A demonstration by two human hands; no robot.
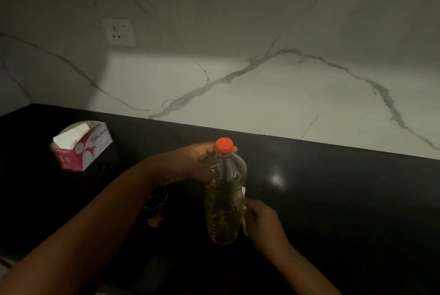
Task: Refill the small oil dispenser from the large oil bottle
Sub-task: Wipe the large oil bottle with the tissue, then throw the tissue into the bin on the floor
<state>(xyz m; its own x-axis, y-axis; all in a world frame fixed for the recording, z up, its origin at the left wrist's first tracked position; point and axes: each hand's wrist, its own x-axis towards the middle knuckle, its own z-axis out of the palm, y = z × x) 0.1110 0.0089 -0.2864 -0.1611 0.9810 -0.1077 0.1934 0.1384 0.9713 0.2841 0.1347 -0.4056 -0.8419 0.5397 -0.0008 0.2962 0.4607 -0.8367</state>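
Note:
The large oil bottle point(225, 201) stands upright on the black counter point(333, 199), clear plastic, about half full of yellow oil, with its orange cap point(224, 145) on. My left hand point(190, 163) grips the bottle's shoulder just below the cap. My right hand point(262, 219) presses a white tissue point(244, 228) against the bottle's lower right side. A small dark container, maybe the oil dispenser point(156, 209), stands left of the bottle, mostly hidden under my left forearm.
A red and white tissue box point(82, 145) sits on the counter at the left. A marble wall with a power socket point(119, 32) backs the counter. The lighting is dim.

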